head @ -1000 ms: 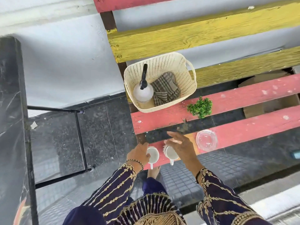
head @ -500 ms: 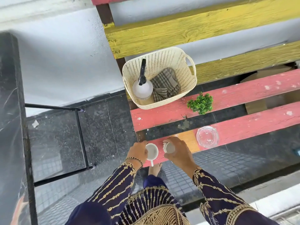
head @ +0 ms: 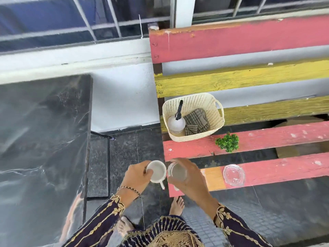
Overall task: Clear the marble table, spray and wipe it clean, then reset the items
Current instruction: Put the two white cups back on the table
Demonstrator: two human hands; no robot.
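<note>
By bench (head: 249, 145) end | left hand (head: 138, 177), right hand (head: 189, 179) | each seemingly grips cup

Two cups (head: 156, 171) (head: 178, 172) are counted, one basket (head: 194, 116), one spray bottle (head: 176, 123), one cloth (head: 195, 122), one plant (head: 227, 142), and one glass ashtray (head: 233, 175).

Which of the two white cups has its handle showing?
The cup in the left hand: its handle points down toward the person. The right hand covers the other cup, hiding any handle.
</note>
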